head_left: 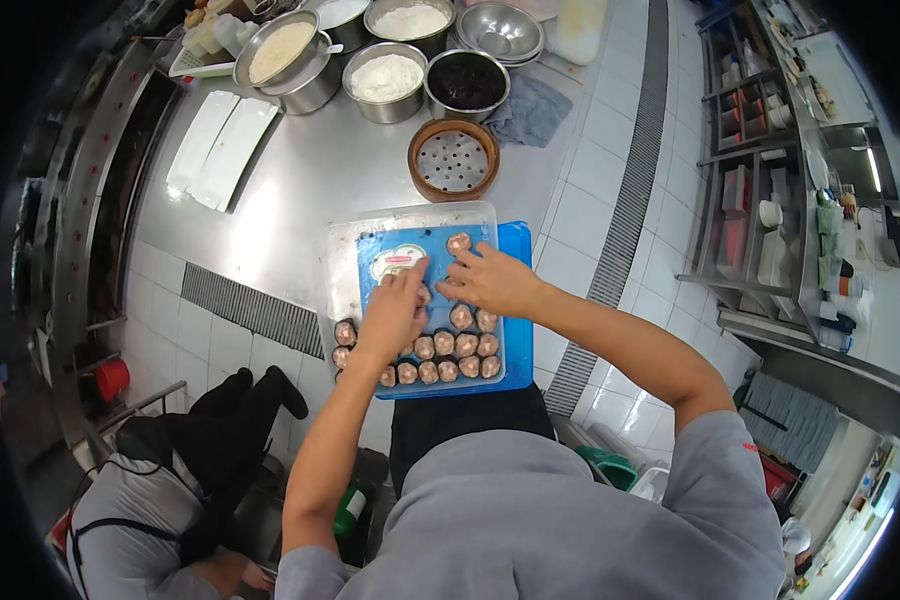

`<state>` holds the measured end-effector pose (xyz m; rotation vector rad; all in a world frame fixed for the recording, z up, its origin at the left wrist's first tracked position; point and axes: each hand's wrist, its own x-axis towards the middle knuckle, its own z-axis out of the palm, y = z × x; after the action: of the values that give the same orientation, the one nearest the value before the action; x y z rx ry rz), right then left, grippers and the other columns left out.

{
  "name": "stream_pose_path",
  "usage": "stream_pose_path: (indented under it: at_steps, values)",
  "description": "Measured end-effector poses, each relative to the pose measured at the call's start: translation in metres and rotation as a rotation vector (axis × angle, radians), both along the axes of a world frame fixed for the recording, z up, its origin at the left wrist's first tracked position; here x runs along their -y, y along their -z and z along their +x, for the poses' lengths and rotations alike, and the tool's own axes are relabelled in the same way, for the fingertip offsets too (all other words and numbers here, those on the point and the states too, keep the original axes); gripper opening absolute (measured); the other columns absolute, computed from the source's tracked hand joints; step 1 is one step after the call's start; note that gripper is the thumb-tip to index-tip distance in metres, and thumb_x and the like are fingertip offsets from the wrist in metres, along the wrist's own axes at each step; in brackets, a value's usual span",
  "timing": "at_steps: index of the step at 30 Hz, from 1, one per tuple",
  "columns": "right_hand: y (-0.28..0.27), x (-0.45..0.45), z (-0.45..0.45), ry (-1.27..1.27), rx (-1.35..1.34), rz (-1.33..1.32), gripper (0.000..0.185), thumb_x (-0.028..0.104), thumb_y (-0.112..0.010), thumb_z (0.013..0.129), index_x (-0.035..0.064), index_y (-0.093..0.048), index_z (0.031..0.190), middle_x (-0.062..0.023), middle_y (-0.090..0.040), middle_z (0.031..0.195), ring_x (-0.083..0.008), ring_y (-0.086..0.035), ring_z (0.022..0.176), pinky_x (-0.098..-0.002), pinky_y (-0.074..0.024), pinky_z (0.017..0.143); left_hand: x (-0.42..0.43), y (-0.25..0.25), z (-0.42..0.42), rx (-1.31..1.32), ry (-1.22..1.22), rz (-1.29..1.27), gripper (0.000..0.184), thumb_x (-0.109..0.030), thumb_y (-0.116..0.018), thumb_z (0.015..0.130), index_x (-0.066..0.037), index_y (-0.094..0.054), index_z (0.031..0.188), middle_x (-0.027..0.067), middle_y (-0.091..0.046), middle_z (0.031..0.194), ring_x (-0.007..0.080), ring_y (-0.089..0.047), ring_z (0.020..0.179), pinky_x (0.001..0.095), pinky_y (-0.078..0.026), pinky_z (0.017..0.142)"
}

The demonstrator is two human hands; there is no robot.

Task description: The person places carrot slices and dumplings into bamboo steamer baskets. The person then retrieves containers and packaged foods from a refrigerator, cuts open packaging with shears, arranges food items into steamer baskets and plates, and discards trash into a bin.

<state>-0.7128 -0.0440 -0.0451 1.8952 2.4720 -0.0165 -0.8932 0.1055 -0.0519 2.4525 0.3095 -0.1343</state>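
Observation:
A clear plastic tray lies over a blue tray at the counter's front edge. Several round dumplings with pinkish filling and dark sides, among them a dumpling, fill its near rows. My right hand has its fingertips around a dumpling near the tray's far right corner. My left hand is bent over the middle of the tray, closed at a dumpling that it partly hides. Just beyond its fingertips shows a white oval label with red and green print.
Past the tray sit a round bamboo steamer with a perforated liner, a bowl of dark food, a bowl of white powder and a grey cloth. White rectangular plates lie at left. Another person is at lower left.

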Motion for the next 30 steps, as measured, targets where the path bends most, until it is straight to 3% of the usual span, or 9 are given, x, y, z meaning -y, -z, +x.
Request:
stream_pose_path:
  at_steps: [4,12,14,15,17,19,22,26,30]
  values:
    - [0.006,0.001,0.000,-0.043,-0.015,-0.017,0.024,0.022,-0.058,0.089,0.0217,-0.062,0.113,-0.0032,-0.059,0.105,-0.0254,-0.055,0.111,-0.0351,-0.0508,0.076,-0.008,0.001,0.007,0.099,-0.138,0.066,0.076,-0.003,-0.067,0.071,-0.006,-0.042,0.143,0.0153,-0.057,0.114,0.0354,-0.055,0.103,0.0434,-0.048,0.087]
    - [-0.011,-0.002,0.021,-0.057,-0.372,-0.170,0.031,0.012,-0.061,0.088,0.0185,-0.060,0.118,-0.0066,-0.058,0.106,-0.0251,-0.059,0.100,-0.0384,-0.0552,0.075,-0.014,0.014,0.053,0.148,0.020,0.122,0.076,-0.020,-0.075,0.077,-0.009,-0.042,0.144,0.0153,-0.054,0.114,0.0335,-0.053,0.104,0.0435,-0.046,0.089]
    - [-0.038,0.001,0.025,0.205,-0.781,-0.040,0.033,0.009,-0.062,0.087,0.0175,-0.061,0.118,-0.0093,-0.058,0.109,-0.0295,-0.060,0.104,-0.0401,-0.0545,0.078,-0.009,0.012,0.058,0.163,0.047,0.171,0.074,-0.024,-0.075,0.079,-0.009,-0.043,0.144,0.0143,-0.055,0.111,0.0320,-0.054,0.102,0.0421,-0.047,0.086]
    - [-0.040,-0.001,0.032,0.195,-0.781,-0.042,0.033,0.009,-0.062,0.087,0.0175,-0.061,0.118,-0.0093,-0.058,0.109,-0.0295,-0.060,0.104,-0.0401,-0.0545,0.078,-0.006,0.011,0.060,0.178,0.075,0.221,0.072,-0.027,-0.075,0.080,-0.010,-0.044,0.143,0.0133,-0.055,0.109,0.0305,-0.055,0.100,0.0408,-0.048,0.083]
    - [-0.042,-0.007,0.049,0.527,-0.812,0.195,0.036,0.012,-0.064,0.086,0.0144,-0.059,0.121,-0.0119,-0.059,0.107,-0.0328,-0.061,0.100,-0.0428,-0.0537,0.079,0.003,0.022,0.064,0.198,0.054,0.267,0.068,-0.027,-0.074,0.082,-0.009,-0.046,0.141,0.0122,-0.056,0.106,0.0293,-0.056,0.098,0.0395,-0.048,0.081]
    - [-0.065,-0.038,0.061,0.844,-0.874,0.184,0.036,0.018,-0.066,0.086,0.0116,-0.058,0.121,-0.0147,-0.060,0.105,-0.0372,-0.063,0.095,-0.0466,-0.0523,0.081,0.010,0.030,0.068,0.293,0.047,0.324,0.053,-0.026,-0.070,0.087,-0.008,-0.052,0.134,0.0105,-0.058,0.097,0.0281,-0.058,0.088,0.0381,-0.051,0.073]
    - [-0.038,-0.079,0.087,0.855,-0.717,0.319,0.041,0.021,-0.071,0.085,0.0110,-0.060,0.123,-0.0180,-0.065,0.102,-0.0353,-0.065,0.093,-0.0433,-0.0534,0.080,0.017,0.032,0.069,0.248,-0.036,0.256,0.048,-0.025,-0.069,0.088,-0.008,-0.054,0.129,0.0123,-0.058,0.094,0.0301,-0.060,0.084,0.0401,-0.053,0.070]
    - [-0.016,-0.114,0.094,1.017,-0.455,0.110,0.040,0.024,-0.071,0.082,0.0090,-0.061,0.117,-0.0230,-0.067,0.101,-0.0383,-0.068,0.092,-0.0473,-0.0546,0.079,0.020,0.033,0.071,0.248,-0.078,0.236,0.045,-0.024,-0.069,0.088,-0.006,-0.055,0.127,0.0143,-0.058,0.092,0.0322,-0.063,0.080,0.0425,-0.054,0.069]
    - [-0.011,-0.121,0.095,1.031,-0.375,0.049,0.032,0.023,-0.069,0.082,0.0018,-0.063,0.106,-0.0235,-0.071,0.095,-0.0392,-0.071,0.089,-0.0478,-0.0566,0.078,0.016,-0.001,0.078,0.211,-0.322,-0.023,0.045,-0.024,-0.069,0.088,-0.003,-0.054,0.125,0.0165,-0.061,0.097,0.0335,-0.066,0.082,0.0427,-0.055,0.067]
